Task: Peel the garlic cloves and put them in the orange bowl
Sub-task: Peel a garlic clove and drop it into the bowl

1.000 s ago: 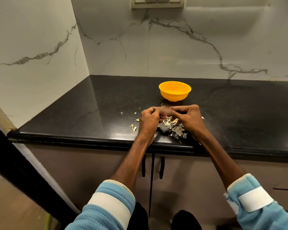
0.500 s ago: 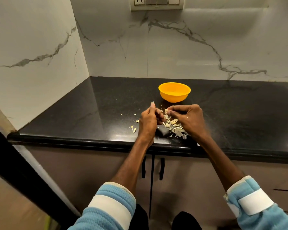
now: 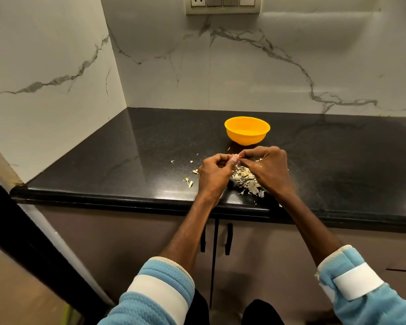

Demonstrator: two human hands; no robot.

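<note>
Left hand: raised just above the counter, fingers curled inward, thumb and forefinger pinching a small pale item at their tips
Right hand: fingertips meeting those of the left hand, pinched on the same item
Garlic clove: pale, held between both hands' fingertips; too small to tell whether skin remains on it
Peel scraps: loose heap on the counter directly beneath the hands, with stray flakes scattered to the left
Orange bowl: upright, just beyond the hands; interior partly visible, contents unclear
Counter: black, glossy, front edge just beneath the wrists
Step in hand: likely stripping skin from the clove
Risk, slip: the clove is small and may shoot out of the pinch, rolling off the near edge
Risk, mix-up: skin clinging to the fingers could drop into the bowl with the clove
</note>
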